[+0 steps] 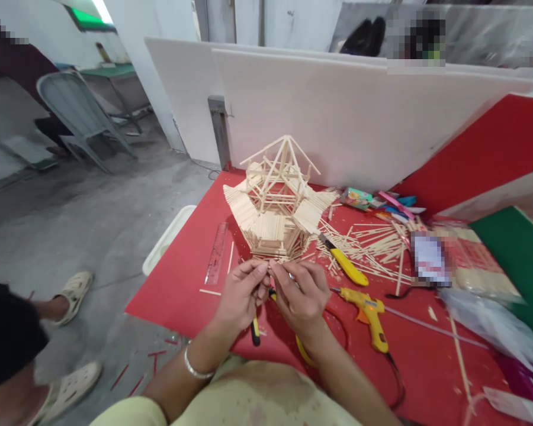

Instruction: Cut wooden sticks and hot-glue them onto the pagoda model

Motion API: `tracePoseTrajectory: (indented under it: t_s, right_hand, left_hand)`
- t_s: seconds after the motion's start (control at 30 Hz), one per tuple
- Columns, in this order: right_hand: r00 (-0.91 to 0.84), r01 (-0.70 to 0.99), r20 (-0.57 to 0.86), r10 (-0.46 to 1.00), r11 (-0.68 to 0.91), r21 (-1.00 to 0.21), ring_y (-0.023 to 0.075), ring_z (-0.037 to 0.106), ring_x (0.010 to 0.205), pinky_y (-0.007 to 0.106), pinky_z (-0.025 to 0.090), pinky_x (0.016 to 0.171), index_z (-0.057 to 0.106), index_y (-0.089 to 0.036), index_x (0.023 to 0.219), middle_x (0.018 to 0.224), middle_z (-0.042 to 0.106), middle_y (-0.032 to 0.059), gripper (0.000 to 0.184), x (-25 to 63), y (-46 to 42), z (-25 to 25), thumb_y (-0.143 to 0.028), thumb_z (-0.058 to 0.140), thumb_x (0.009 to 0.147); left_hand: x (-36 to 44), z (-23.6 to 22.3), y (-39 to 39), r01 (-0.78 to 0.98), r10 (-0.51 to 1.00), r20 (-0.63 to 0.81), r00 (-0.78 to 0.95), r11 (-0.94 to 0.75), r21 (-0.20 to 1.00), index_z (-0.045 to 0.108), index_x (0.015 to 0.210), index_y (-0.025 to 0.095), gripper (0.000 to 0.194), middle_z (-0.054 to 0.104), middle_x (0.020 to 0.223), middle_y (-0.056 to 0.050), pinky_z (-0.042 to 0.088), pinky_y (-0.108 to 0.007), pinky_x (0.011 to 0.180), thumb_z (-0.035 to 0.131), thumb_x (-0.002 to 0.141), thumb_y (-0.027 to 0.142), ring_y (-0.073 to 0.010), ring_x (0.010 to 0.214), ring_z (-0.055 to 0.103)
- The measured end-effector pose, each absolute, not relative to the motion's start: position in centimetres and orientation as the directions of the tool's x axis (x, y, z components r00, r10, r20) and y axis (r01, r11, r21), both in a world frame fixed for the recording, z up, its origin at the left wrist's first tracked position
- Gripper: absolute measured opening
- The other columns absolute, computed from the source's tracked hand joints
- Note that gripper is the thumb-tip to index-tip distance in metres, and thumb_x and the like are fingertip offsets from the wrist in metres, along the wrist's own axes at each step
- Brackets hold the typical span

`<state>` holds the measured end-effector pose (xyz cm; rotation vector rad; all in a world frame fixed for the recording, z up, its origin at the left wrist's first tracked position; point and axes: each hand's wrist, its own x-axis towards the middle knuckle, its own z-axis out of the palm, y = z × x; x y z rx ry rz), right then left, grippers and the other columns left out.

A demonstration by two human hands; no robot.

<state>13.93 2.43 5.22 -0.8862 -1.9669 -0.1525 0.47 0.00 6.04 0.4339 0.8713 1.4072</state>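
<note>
My left hand (242, 293) and my right hand (302, 293) meet in front of a pale wooden stick model (269, 228). Both have their fingertips pinched close together; whatever lies between them is too small to make out. The model is a tiered, many-sided structure with an open stick roof frame on top, standing on a red board (182, 296). Under my hands, partly hidden, lies a tool with a yellow-and-black handle (255, 331). To the right of my right hand rests a yellow glue gun (368, 310), with a yellow-handled cutter (349, 266) behind it.
Loose sticks (368, 245) spread right of the model. A clear ruler (216, 253) lies to its left. Plastic bags (493, 322) and packed sticks (484, 266) sit at right. White panels (320, 112) stand behind. A person's clog (74, 296) shows on the floor at left.
</note>
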Motion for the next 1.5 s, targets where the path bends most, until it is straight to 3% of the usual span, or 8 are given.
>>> tracePoseTrajectory:
  t_s: [0.2,0.47,0.67,0.77,1.0,1.23,1.37,1.5]
  right_hand:
    - [-0.198,0.597,0.775,0.6,0.701,-0.39,0.0169,0.06,0.091,0.034,0.05,0.085,0.068,-0.023,0.109,0.096,0.069,0.0048,0.025,15.4,0.9,5.7,-0.015,0.066,0.086]
    - [-0.191,0.625,0.811,0.552,0.706,-0.334,0.0192,0.058,0.093,0.035,0.05,0.086,0.067,-0.019,0.104,0.094,0.068,0.0067,0.02,16.4,-0.2,5.5,-0.014,0.066,0.085]
    - [-0.054,0.525,0.751,0.658,0.658,-0.539,0.0169,0.058,0.088,0.033,0.046,0.081,0.066,-0.02,0.093,0.089,0.067,0.0044,0.005,15.8,-0.6,5.8,-0.018,0.062,0.09]
    - [-0.033,0.444,0.669,0.743,0.61,-0.656,0.016,0.056,0.087,0.031,0.044,0.078,0.065,-0.02,0.088,0.087,0.065,0.0031,0.008,15.7,-0.7,5.9,-0.021,0.058,0.093]
    - [-0.068,0.365,0.555,0.829,0.539,-0.759,0.0153,0.054,0.086,0.031,0.041,0.078,0.062,-0.02,0.087,0.087,0.064,0.0014,0.012,16.3,-1.2,5.5,-0.024,0.054,0.096]
    - [-0.134,0.343,0.502,0.854,0.515,-0.785,0.0157,0.055,0.087,0.032,0.042,0.081,0.065,-0.023,0.096,0.09,0.065,0.001,0.012,18.0,-1.5,4.1,-0.025,0.054,0.096]
    - [-0.099,0.401,0.476,0.874,0.473,-0.785,0.0164,0.057,0.09,0.032,0.043,0.084,0.066,-0.023,0.102,0.096,0.065,0.0029,0.014,20.0,-1.9,2.5,-0.026,0.055,0.096]
    - [-0.095,0.536,0.414,0.905,0.397,-0.745,0.0172,0.058,0.091,0.031,0.045,0.083,0.066,-0.022,0.106,0.096,0.065,0.0046,0.019,22.0,-2.8,1.0,-0.029,0.05,0.098]
  left_hand:
    - [2.2,6.5,-1.2,-0.606,0.966,-0.236,-0.104,0.126,0.785,0.063,0.078,0.014,0.027,0.057,0.059,0.004,0.032,-0.015,0.04,0.08,0.074,0.035,-0.0029,0.042,0.044]
    - [4.0,6.4,-2.0,-0.593,0.972,-0.192,-0.132,0.078,0.802,0.065,0.078,0.014,0.025,0.057,0.061,0.004,0.035,-0.014,0.042,0.079,0.076,0.034,-0.0025,0.044,0.043]
    - [4.3,6.0,-2.7,-0.568,0.97,-0.169,-0.175,0.041,0.822,0.071,0.091,0.017,0.027,0.052,0.049,0.006,0.035,-0.014,0.04,0.081,0.074,0.035,-0.0042,0.041,0.043]
    - [4.5,5.7,-2.8,-0.544,0.967,-0.146,-0.209,0.009,0.839,0.072,0.091,0.017,0.025,0.052,0.047,0.006,0.036,-0.014,0.041,0.081,0.074,0.033,-0.0041,0.04,0.043]
    - [5.2,4.8,-2.6,-0.487,0.965,-0.093,-0.246,-0.04,0.873,0.073,0.091,0.017,0.024,0.053,0.047,0.006,0.035,-0.014,0.039,0.081,0.074,0.032,-0.0043,0.04,0.044]
    - [6.1,5.1,-2.4,-0.485,0.964,-0.092,-0.251,-0.043,0.874,0.07,0.083,0.016,0.024,0.058,0.055,0.005,0.037,-0.013,0.038,0.083,0.071,0.032,-0.0035,0.042,0.047]
    - [5.9,5.1,-2.0,-0.515,0.973,-0.125,-0.196,0.007,0.857,0.068,0.087,0.015,0.026,0.068,0.071,-0.001,0.042,-0.014,0.039,0.083,0.071,0.029,-0.0071,0.051,0.058]
    - [5.6,4.0,-1.8,-0.532,0.968,-0.194,-0.16,0.081,0.843,0.069,0.088,0.014,0.028,0.07,0.071,-0.002,0.046,-0.015,0.04,0.085,0.068,0.025,-0.0099,0.055,0.063]
